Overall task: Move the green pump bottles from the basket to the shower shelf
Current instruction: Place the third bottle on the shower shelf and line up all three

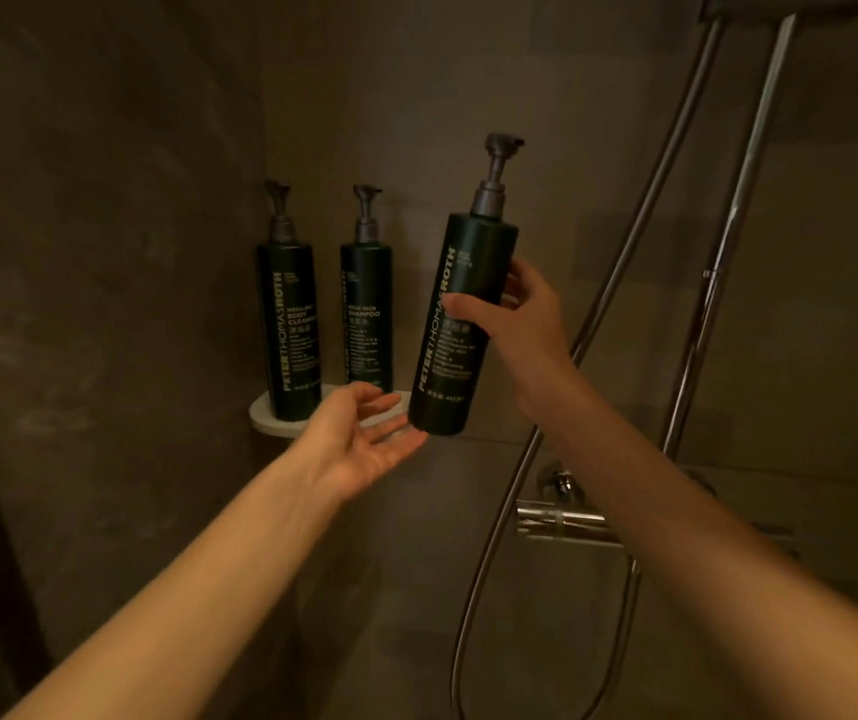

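Observation:
Two dark green pump bottles stand upright on a small white corner shelf [271, 419]: a body cleanser bottle [289, 330] at the left and a shampoo bottle [367, 314] beside it. My right hand [512, 317] grips a third green pump bottle [460, 283] around its middle, tilted slightly, just right of the shelf with its base at shelf height. My left hand [364, 439] is open, palm up, in front of the shelf, its fingertips close to the held bottle's base. The basket is out of view.
Dark tiled walls meet in the corner behind the shelf. A chrome shower hose [619, 283] and riser rail [728, 241] run down at the right to a chrome mixer valve [562, 522] below my right forearm.

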`<state>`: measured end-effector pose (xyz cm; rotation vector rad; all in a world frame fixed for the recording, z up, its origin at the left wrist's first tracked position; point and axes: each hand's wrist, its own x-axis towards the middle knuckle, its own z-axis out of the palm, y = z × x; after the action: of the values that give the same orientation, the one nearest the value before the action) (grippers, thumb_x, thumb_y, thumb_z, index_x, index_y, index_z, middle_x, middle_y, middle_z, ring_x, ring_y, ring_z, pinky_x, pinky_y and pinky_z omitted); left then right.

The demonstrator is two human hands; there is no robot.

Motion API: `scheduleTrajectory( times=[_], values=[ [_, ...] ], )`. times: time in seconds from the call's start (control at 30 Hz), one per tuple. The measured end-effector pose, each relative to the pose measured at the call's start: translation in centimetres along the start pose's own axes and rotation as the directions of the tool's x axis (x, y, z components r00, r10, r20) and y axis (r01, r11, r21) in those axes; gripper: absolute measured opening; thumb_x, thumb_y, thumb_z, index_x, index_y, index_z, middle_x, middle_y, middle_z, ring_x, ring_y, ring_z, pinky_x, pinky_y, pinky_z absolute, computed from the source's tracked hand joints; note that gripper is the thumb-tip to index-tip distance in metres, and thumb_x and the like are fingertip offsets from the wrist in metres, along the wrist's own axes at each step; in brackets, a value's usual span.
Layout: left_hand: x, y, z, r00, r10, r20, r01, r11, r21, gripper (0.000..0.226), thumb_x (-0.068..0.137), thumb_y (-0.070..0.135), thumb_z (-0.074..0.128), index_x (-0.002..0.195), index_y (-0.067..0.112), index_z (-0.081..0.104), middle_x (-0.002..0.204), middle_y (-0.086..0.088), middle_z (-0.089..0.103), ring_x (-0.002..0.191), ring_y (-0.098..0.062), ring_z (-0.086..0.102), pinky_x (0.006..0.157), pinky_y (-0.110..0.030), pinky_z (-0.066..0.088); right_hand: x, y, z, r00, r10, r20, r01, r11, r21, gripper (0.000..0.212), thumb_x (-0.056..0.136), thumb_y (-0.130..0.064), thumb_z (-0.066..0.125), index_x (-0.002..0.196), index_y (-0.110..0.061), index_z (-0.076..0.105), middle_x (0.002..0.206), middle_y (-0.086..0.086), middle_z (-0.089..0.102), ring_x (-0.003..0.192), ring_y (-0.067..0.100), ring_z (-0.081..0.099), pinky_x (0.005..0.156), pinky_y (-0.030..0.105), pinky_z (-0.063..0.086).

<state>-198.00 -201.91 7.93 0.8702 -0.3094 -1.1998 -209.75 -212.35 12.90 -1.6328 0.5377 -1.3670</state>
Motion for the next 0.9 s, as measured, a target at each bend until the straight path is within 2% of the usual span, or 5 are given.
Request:
scheduleTrajectory(
  times=[0.2, 0.4, 0.57, 0.73, 0.9],
  values=[
    [3.9, -0.8, 1.1, 0.961, 0.276, 0.02, -0.272, 0.928, 0.255, 0.03, 0.09, 0.016, 0.055, 0.12, 0.012, 0.054, 0.115, -0.015, 0.06, 0.101, -0.024, 0.062, 0.086, -0.034, 0.052, 4.4, 1.3, 0.1, 1.0, -0.008, 0.028, 0.007, 1.0, 0.016, 0.07, 0.069, -0.014, 0.08, 0.131, -0.016, 0.049, 0.105, -0.013, 0.059, 0.089, -0.004, 0.057, 0.068, 0.014, 0.044],
    [7.4, -3.0, 0.9, 0.843, 0.531, 0.085, -0.428, 0.567, 0.704, 0.041, 0.084, 0.01, 0.063, 0.122, 0.021, 0.052, 0.099, 0.009, 0.061, 0.089, -0.002, 0.058, 0.072, -0.018, 0.048, 6.6, 4.4, 0.4, 0.993, 0.014, 0.115, -0.017, 1.0, 0.024, 0.067, 0.069, -0.012, 0.08, 0.128, -0.02, 0.049, 0.101, -0.019, 0.058, 0.091, -0.004, 0.056, 0.073, 0.018, 0.046],
    [8.8, -3.6, 0.2, 0.775, 0.614, 0.152, -0.416, 0.315, 0.853, 0.043, 0.086, 0.016, 0.061, 0.128, 0.02, 0.052, 0.119, 0.005, 0.059, 0.102, -0.002, 0.052, 0.088, -0.02, 0.042, 8.0, 6.7, 0.6, 0.985, 0.03, 0.17, -0.039, 0.998, 0.049, 0.07, 0.07, -0.009, 0.079, 0.132, -0.019, 0.047, 0.104, -0.017, 0.057, 0.095, 0.001, 0.056, 0.075, 0.018, 0.046],
    [9.7, -4.2, 0.3, 0.69, 0.692, 0.214, -0.424, 0.146, 0.894, 0.047, 0.087, 0.019, 0.06, 0.132, 0.023, 0.047, 0.125, 0.007, 0.056, 0.107, 0.001, 0.048, 0.082, -0.01, 0.039, 8.2, 8.3, 1.5, 0.968, -0.054, 0.247, 0.055, 0.998, 0.001, 0.06, 0.073, -0.018, 0.078, 0.124, -0.032, 0.048, 0.104, -0.025, 0.056, 0.096, -0.008, 0.056, 0.081, 0.019, 0.047],
    [10.1, -4.7, 0.2, 0.664, 0.713, 0.225, -0.435, 0.122, 0.892, 0.05, 0.087, 0.022, 0.059, 0.134, 0.028, 0.043, 0.13, 0.005, 0.054, 0.113, -0.003, 0.051, 0.095, -0.035, 0.05, 7.4, 10.5, 1.4, 0.961, -0.111, 0.254, 0.142, 0.984, -0.107, 0.074, 0.07, -0.018, 0.08, 0.133, -0.029, 0.043, 0.126, -0.011, 0.057, 0.117, 0.004, 0.054, 0.098, 0.033, 0.048]
  ],
)
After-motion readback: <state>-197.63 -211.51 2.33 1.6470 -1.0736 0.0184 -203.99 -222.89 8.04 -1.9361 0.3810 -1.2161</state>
